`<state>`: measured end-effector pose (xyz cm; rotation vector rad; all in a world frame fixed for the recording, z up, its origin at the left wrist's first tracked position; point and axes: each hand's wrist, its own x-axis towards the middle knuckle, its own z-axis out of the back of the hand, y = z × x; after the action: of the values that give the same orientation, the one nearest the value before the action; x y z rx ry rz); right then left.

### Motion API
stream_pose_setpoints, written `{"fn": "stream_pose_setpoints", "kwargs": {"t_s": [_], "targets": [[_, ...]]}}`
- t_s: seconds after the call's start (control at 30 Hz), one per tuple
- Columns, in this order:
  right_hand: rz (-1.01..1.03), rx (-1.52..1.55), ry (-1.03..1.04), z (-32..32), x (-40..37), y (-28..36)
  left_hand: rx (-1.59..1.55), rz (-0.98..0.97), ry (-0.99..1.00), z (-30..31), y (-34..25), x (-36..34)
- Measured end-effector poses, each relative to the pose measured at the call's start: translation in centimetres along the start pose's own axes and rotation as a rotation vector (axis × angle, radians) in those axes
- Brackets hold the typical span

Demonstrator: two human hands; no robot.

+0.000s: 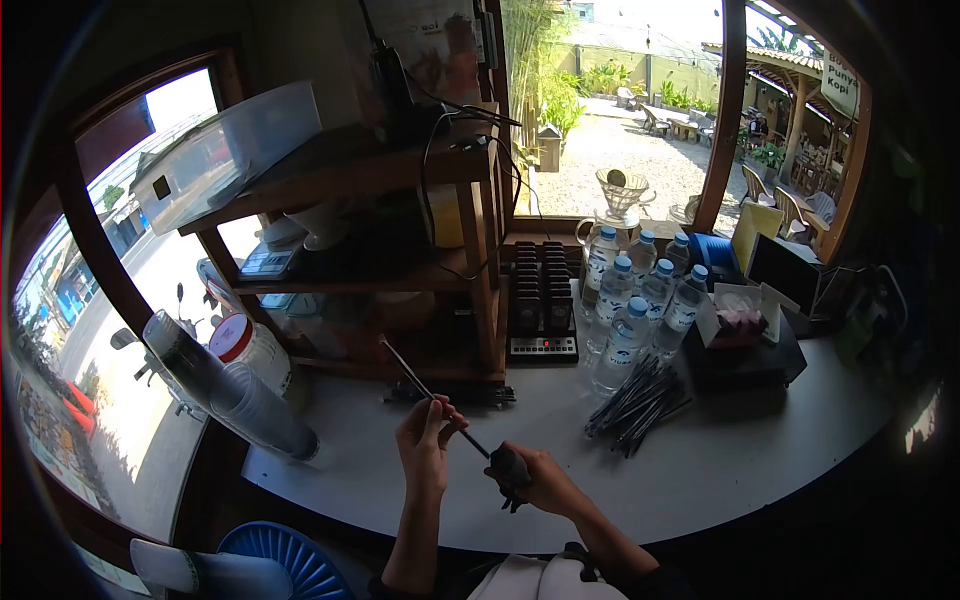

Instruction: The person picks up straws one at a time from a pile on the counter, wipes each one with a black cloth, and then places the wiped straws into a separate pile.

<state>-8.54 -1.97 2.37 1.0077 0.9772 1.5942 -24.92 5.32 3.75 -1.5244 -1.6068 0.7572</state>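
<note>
Over the front of the white counter, my left hand [428, 440] pinches a long thin dark stick [408, 368], which looks like a straw, between thumb and fingers. The stick slants from upper left down towards my right hand [545, 487]. That hand is closed around a dark crumpled bundle [511, 466] that looks like cloth, and the stick's lower end meets it. Whether the end goes inside the bundle is hidden. To the right lies a loose pile of thin black sticks [640, 408], similar in shape.
Several water bottles [622, 345] stand behind the pile, beside a black device with a red display [543, 346]. A wooden shelf [400, 275] rises behind my hands. Stacked plastic cups [250, 405] lean at the left. A black box [745, 365] sits at the right.
</note>
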Motion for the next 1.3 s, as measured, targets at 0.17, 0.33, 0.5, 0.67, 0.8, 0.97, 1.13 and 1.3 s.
{"fn": "stream_pose_setpoints", "kwargs": {"t_s": [0.17, 0.33, 0.5, 0.67, 0.8, 0.97, 1.13, 1.3], "targets": [[-0.122, 0.645, -0.56, 2.4, -0.4, -1.6, 0.106, 0.096, 0.162, 0.1, -0.9, 0.6], [-0.118, 0.958, -0.5, 2.9, 0.7, 2.3, 0.374, 0.344, 0.614, -1.9, 0.2, -0.9], [-0.149, 1.028, -0.249, 3.9, 1.1, 0.2, 0.304, 0.536, 0.833, -1.4, 1.9, -0.8], [-0.104, 1.238, -0.361, 6.2, 0.3, 0.4, 0.393, 0.669, 1.007, -2.2, 1.4, -0.7], [-0.06, 1.153, -0.465, 10.4, -2.5, 1.0, 0.535, 0.63, 1.149, -4.1, 1.4, -1.3], [0.226, 0.959, -1.044, 20.6, -7.4, 0.3, 0.775, 0.474, 1.057, -5.5, 2.4, -1.1], [0.132, 0.882, -1.023, 22.8, -10.5, 0.6, 1.03, 0.067, 0.571, -14.7, 9.5, -1.3], [-0.059, 0.789, -0.888, 23.6, -12.9, -0.9, 1.295, -0.28, 0.44, -19.5, 15.7, -1.6]]}}
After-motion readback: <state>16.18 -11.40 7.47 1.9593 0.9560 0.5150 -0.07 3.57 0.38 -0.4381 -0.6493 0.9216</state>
